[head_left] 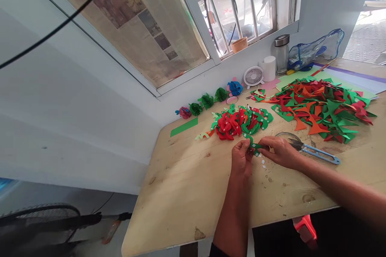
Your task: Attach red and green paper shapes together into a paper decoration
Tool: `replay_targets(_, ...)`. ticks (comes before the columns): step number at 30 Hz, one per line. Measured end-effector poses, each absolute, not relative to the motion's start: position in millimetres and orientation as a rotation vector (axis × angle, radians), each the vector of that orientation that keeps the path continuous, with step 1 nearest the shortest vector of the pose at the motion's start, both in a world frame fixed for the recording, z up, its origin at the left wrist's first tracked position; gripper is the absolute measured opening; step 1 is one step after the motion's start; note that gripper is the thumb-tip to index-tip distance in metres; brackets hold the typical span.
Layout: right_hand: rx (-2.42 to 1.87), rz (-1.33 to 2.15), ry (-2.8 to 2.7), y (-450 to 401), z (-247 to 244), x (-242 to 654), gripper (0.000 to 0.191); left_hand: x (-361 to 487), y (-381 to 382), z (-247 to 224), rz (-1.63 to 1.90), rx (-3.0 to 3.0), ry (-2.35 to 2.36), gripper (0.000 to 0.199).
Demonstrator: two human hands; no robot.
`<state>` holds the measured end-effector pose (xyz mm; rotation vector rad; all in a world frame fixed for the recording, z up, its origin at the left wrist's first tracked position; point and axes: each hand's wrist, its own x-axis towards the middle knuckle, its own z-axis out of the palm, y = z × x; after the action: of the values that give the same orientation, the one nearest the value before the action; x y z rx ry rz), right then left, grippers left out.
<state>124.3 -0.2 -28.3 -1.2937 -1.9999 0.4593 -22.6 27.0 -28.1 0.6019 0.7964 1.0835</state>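
Note:
My left hand [241,157] pinches a curved green cut-out piece [251,141] with small white squares on it, just above the table [181,184]. My right hand [280,151] closes its fingertips on the other end of the same piece; the exact grip is partly hidden. Several loose white squares [263,164] lie below the hands. Right behind them sits a heap of red and green cut-outs [230,124], many with white squares on them. Beside my right hand rests a blue-handled tool [322,154], its dark end partly covered by the hand.
At the right lies a large pile of red, orange and green scraps [325,108]. Along the wall stand green paper balls [207,101], a small white fan [253,76], a white roll [269,68] and a glass bottle [282,54]. A green strip [183,127] lies at the left.

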Motion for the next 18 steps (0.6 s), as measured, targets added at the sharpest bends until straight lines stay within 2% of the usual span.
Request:
replay_targets(9, -1.174, 0.487, -2.040, -0.8, -28.1, 122.0, 0.022, -18.4, 24.8, -26.1, 1.113, 0.653, 0.773, 0.042)
replay_targets(14, -1.242, 0.525, -2.024, 0.2, -26.1, 123.4, 0.019, -16.3, 24.2, -25.6, 1.150, 0.697, 0.843, 0.044)
replay_targets(18, -1.343, 0.630, -1.983, 2.2, -23.1, 125.8, 0.025, -14.3, 24.3, -25.3, 1.196, 0.749, 0.872, 0.044)
